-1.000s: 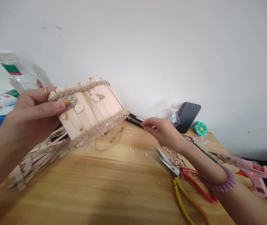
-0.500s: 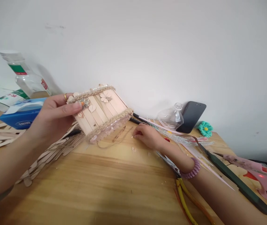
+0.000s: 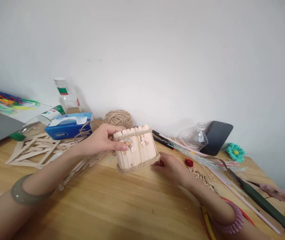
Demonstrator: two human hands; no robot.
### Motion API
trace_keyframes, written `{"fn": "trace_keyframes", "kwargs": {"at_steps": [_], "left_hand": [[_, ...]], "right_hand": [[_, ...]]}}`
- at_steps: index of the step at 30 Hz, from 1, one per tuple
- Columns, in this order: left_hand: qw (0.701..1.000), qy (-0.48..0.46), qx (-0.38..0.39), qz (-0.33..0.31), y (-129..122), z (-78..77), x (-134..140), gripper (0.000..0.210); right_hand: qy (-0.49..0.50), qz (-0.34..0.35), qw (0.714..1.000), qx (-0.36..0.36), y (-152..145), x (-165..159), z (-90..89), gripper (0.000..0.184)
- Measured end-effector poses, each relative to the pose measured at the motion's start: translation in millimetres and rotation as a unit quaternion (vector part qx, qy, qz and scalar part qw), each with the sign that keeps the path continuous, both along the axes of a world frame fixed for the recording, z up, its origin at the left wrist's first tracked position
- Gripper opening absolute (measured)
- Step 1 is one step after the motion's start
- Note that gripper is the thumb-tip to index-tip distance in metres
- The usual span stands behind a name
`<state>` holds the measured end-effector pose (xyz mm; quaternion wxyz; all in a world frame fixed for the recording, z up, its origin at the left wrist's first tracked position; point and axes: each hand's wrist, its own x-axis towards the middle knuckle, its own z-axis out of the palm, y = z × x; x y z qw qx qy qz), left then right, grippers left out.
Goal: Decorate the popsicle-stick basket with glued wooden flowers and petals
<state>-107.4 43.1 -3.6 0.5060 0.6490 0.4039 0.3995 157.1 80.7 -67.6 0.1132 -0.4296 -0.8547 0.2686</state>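
Note:
My left hand (image 3: 106,139) grips the left side of a small holder made of craft sticks (image 3: 146,154), thumb across its front. Braided twine runs along its upper and lower edges, and little wooden petals with an orange-centred flower decorate the front. The holder is tilted just above the table. Close by its lower right corner is my right hand (image 3: 173,169), fingers curled together; what they hold, if anything, is hidden. Small wooden pieces (image 3: 202,178) and a red rose (image 3: 189,162) lie beyond the right wrist.
At left are a blue tissue pack (image 3: 69,126), loose craft sticks (image 3: 32,151) and a bottle (image 3: 68,100). A twine ball (image 3: 118,118) sits behind the holder. Rightward lie a phone (image 3: 216,138), a teal flower (image 3: 235,152), yellow-handled pliers (image 3: 207,225) and a pink glue gun (image 3: 279,195).
The view has swung left, showing the twine ball and more craft sticks. My left hand has lowered the holder and turned it more upright. My right hand is now beside its lower corner.

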Motion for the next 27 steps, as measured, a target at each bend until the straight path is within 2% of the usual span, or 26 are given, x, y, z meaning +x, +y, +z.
{"fn": "trace_keyframes", "kwargs": {"at_steps": [4,11,14,17,20,21,23,25,27], "left_hand": [[0.998,0.034,0.0,-0.05,-1,0.1,2,0.025],[0.988,0.087,0.009,-0.127,0,0.2,4,0.018],[0.983,0.103,0.001,-0.15,-1,-0.8,6,0.021],[0.982,0.094,-0.018,-0.166,-2,-3.8,9,0.026],[0.981,0.091,-0.039,-0.166,-3,-5.9,13,0.032],[0.982,0.089,-0.044,-0.163,-4,-6.0,15,0.033],[0.982,0.085,-0.051,-0.16,-5,-5.4,19,0.033],[0.983,0.077,-0.062,-0.157,-7,-4.3,22,0.032],[0.983,0.065,-0.076,-0.156,-9,-3.4,24,0.031]], "right_hand": [[0.015,-0.017,1.0,-0.014,-1,-1,-0.2,0.01],[0.069,-0.034,0.997,-0.013,-11,7,6.3,0.015],[0.094,-0.056,0.994,0.009,-16,20,17.8,0.012],[0.13,-0.11,0.984,0.059,-27,29,36.2,0.014],[0.169,-0.134,0.971,0.106,-47,23,57.2,0.013],[0.178,-0.121,0.969,0.121,-55,17,63.5,0.009],[0.187,-0.044,0.967,0.167,-68,3,73.1,0.008],[0.177,0.021,0.961,0.209,-74,-10,78.2,0.013],[0.158,0.051,0.958,0.235,-75,-19,79.3,0.015]]}}
